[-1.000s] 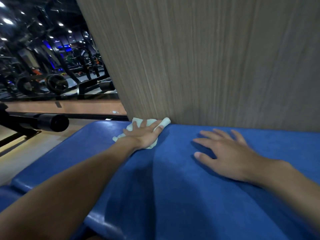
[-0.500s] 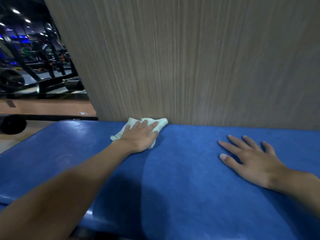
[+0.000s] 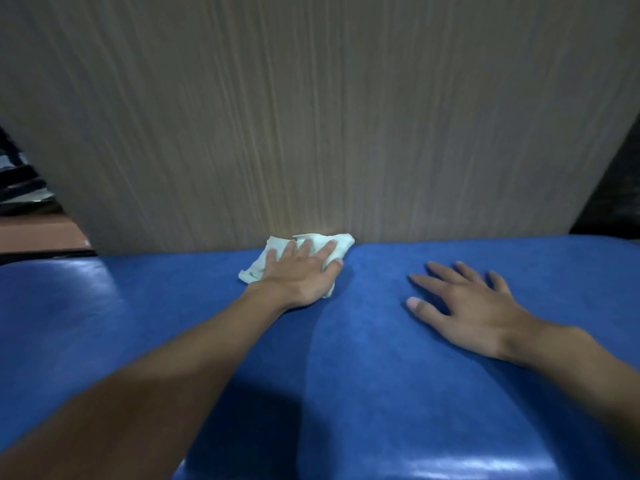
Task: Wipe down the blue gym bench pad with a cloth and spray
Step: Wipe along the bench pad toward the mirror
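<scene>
Cloth (image 3: 254, 267), pale and crumpled, lies at the far edge of the blue padded counter (image 3: 363, 358), and its far side touches the foot of the wood-grain panel (image 3: 311, 116) that rises straight behind the pad. Over it lies the left hand (image 3: 301, 275), palm down, its grip wide and flat: the fingers (image 3: 304, 247) are stretched forward across the cloth toward the panel and the thumb (image 3: 337, 262) points along the cloth's right edge. Parts of the cloth show beyond the hand at the left, at the far right corner and just under the heel of the palm. The left forearm reaches in from the lower left.

To the right, well apart from the cloth, the right hand (image 3: 474, 306) rests palm down on the bare pad, its grip wide too, with fingers spread and holding nothing. The pad's surface is a deep blue with glossy highlights at the left end and along the near edge.

Past the panel's left side a strip of reddish-brown floor (image 3: 34, 233) and some dark equipment (image 3: 20, 181) show, too blurred to make out. At the right of the panel there is only a dark corner (image 3: 609, 188).
</scene>
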Motion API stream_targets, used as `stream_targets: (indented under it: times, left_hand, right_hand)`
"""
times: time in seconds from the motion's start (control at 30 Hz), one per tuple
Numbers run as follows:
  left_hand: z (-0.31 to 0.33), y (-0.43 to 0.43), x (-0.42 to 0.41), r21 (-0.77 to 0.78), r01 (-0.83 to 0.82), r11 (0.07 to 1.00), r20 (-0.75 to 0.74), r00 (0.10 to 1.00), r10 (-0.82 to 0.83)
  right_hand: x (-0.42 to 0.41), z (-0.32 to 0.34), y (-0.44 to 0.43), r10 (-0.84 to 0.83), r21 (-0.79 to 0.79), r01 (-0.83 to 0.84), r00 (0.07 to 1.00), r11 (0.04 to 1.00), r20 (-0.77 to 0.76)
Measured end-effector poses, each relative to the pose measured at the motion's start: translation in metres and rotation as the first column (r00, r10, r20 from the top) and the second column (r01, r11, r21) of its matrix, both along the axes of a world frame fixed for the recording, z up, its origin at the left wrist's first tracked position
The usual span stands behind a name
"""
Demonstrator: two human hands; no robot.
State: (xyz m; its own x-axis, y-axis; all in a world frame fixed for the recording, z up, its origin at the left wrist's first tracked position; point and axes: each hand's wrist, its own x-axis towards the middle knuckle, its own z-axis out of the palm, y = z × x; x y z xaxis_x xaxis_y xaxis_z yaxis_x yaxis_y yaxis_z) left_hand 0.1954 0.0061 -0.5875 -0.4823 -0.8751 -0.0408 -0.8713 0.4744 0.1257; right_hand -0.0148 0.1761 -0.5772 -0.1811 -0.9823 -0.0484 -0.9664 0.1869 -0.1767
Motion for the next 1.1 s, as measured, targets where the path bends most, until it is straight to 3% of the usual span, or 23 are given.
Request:
stream_targets:
  times: [0.1,0.2,0.37,0.47,0.63,0.73,0.83,1.1]
  left_hand:
    - [0.0,0.01,-0.032,0.01,0.026,1.0,0.006,1.0,-0.026]
    - [0.001,0.02,-0.061,-0.003,0.063,0.998,0.003,0.998,-0.063]
    - [-0.001,0.038,-0.117,-0.028,0.123,0.992,0.007,0.992,-0.123]
    - [-0.001,0.051,-0.15,-0.012,0.161,0.987,-0.002,0.987,-0.162]
    - [0.002,0.074,-0.212,0.029,0.261,0.965,-0.025,0.965,-0.26]
    - [0.003,0.088,-0.252,0.028,0.327,0.945,-0.035,0.945,-0.326]
    - [0.005,0.1,-0.291,0.026,0.384,0.923,-0.029,0.923,-0.383]
    - [0.011,0.135,-0.376,0.046,0.538,0.842,-0.067,0.843,-0.535]
  right_hand:
    - [-0.026,0.005,0.01,-0.042,-0.086,0.043,0.999,0.995,0.015]
    - [-0.055,0.0,0.024,-0.136,-0.009,0.136,0.99,0.991,-0.03]
    - [-0.078,0.002,0.041,-0.05,-0.107,0.064,0.991,0.992,0.126]
    - [-0.114,0.004,0.064,-0.129,-0.081,0.13,0.992,0.988,0.018]
    - [-0.166,0.007,0.102,-0.256,-0.132,0.254,0.967,0.958,0.006]
    - [-0.186,0.011,0.119,-0.327,-0.036,0.326,0.944,0.945,-0.034]
    - [-0.197,0.012,0.131,-0.388,0.046,0.386,0.922,0.921,0.018]
    - [-0.207,0.004,0.166,-0.454,-0.001,0.457,0.884,0.889,0.107]
